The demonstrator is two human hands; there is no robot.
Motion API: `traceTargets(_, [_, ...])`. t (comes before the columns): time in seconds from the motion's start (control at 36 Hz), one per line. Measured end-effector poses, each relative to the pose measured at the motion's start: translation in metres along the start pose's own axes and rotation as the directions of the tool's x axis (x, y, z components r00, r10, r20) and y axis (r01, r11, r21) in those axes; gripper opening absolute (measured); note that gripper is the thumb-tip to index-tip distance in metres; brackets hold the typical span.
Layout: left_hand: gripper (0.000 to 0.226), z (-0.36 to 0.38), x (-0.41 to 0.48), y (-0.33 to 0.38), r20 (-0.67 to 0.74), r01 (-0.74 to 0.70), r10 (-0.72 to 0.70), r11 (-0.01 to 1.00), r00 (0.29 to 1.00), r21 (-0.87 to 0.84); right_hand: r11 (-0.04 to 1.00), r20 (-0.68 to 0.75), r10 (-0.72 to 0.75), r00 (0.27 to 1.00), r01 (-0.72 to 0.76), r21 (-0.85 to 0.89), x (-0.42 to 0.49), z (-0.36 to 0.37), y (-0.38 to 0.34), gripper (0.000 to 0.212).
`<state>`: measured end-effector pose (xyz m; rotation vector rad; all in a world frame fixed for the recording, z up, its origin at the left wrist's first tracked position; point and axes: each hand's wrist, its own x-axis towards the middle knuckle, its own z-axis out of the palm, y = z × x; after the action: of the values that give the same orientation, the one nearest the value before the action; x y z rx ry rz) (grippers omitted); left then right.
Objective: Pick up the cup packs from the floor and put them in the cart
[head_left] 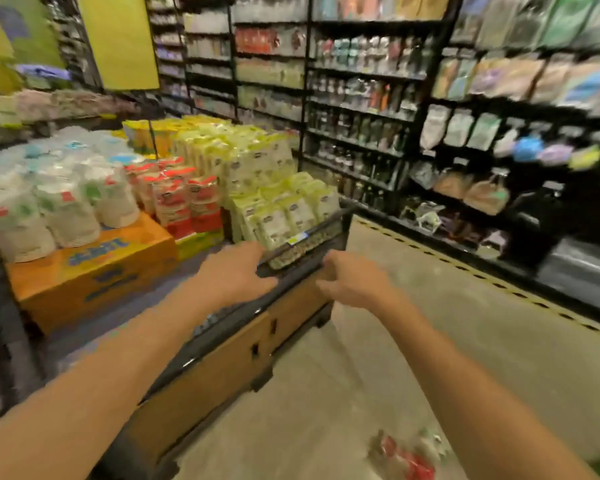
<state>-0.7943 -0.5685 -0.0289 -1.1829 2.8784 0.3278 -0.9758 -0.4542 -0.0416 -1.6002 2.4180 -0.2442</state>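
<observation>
Left hand (pixel 238 271) flat, fingers spread, on cart (pixel 222 358) edge, holds nothing | right hand (pixel 350 280) half-curled, empty, mid-frame | cup pack (pixel 400 455) on floor, bottom right, blurred | risk: pack lies below both hands, out of reach, and may get stepped on

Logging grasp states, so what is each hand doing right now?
Left hand: open, fingers spread on the display's front edge, holding nothing.
Right hand: loosely curled by that edge, apparently empty.
</observation>
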Motion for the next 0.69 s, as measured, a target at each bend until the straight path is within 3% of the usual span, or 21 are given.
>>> traceTargets(0.31, [0.063, 0.064, 0.105, 0.19, 0.148, -0.332, 0.332, 0.943, 0.932, -0.022, 0.921, 0.001, 0.373, 0.928, -0.371, 0.116, -0.051, -0.02, 0.206, 0.059])
traceTargets(0.53, [0.064, 0.117, 0.18, 0.282, 0.236, -0.496, 0.502, 0.864, 0.832, -0.089, 0.788, -0.03, 0.61, 0.792, -0.601, 0.132, -0.066, -0.012, 0.295, 0.058])
traceTargets(0.69, [0.064, 0.147, 0.238, 0.327, 0.317, -0.61, 0.611, 0.784, 0.725, -0.117, 0.641, 0.032, 0.755, 0.655, -0.747, 0.178, -0.063, -0.006, 0.345, 0.061])
